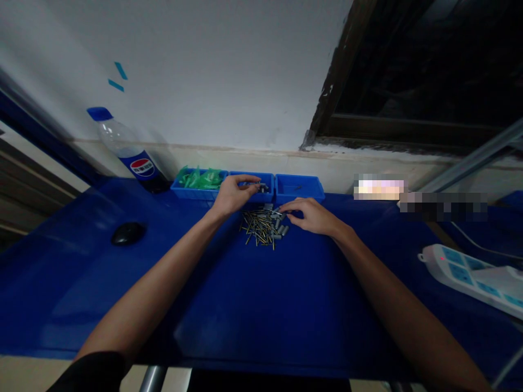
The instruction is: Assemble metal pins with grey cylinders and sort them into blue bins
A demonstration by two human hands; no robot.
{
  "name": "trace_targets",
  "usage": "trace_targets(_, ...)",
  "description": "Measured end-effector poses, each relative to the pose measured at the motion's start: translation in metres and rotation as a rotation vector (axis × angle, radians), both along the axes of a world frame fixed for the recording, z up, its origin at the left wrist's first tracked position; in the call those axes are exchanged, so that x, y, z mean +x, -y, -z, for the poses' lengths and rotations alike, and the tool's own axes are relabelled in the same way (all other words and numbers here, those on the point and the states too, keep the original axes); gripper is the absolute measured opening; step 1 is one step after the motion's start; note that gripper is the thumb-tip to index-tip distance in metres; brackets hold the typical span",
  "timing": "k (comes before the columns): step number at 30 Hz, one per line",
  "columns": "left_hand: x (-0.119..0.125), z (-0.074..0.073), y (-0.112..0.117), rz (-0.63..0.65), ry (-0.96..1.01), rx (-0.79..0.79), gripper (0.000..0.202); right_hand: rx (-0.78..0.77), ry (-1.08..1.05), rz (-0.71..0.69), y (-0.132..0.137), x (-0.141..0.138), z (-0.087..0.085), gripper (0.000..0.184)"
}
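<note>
My left hand (232, 195) reaches over the middle blue bin (250, 177), thumb and fingers pinched at its right part. Small grey metal pieces (263, 188) lie in that bin by the fingertips; what the pinch holds is too small to make out. At the right edge of a pile, my right hand (309, 214) has its thumb and fingertips drawn together. A thin silvery piece shows at those fingertips, but its kind is unclear. The pile mixes thin brass-coloured and silver pins (259, 227) with short grey cylinders (281, 230) on the blue tabletop (261, 305).
A left blue bin (196, 194) contains green plastic bags (204, 178). The right blue bin (299, 191) has a small piece inside. A Pepsi bottle (139, 163) and black mouse (127, 233) stand left; a white power strip (461, 275) lies right. The wall (229, 76) rises behind.
</note>
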State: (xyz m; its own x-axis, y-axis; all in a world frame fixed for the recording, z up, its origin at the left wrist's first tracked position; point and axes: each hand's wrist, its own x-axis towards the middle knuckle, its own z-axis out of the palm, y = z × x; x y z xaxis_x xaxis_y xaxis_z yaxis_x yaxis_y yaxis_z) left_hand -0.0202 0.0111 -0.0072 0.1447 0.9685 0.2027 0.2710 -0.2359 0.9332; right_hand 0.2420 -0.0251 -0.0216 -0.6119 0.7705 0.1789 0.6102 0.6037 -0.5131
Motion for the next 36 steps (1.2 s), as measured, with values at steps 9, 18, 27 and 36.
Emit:
trace_targets(9,0.005,-0.001,0.003,0.188,-0.095,0.046,0.025,-0.015,0.062,0.024,-0.007,0.007,0.008,0.032)
trace_targets(18,0.007,-0.007,0.009,0.297,-0.138,0.091,0.025,-0.056,0.044,0.069,-0.009,0.014,0.009,0.027)
trace_targets(27,0.008,-0.008,0.010,0.322,-0.157,0.077,0.026,-0.128,-0.280,0.104,0.002,0.010,-0.013,0.012)
trace_targets(36,0.014,-0.012,0.016,0.463,-0.076,-0.018,0.030,-0.151,-0.626,0.150,0.008,-0.004,-0.021,0.012)
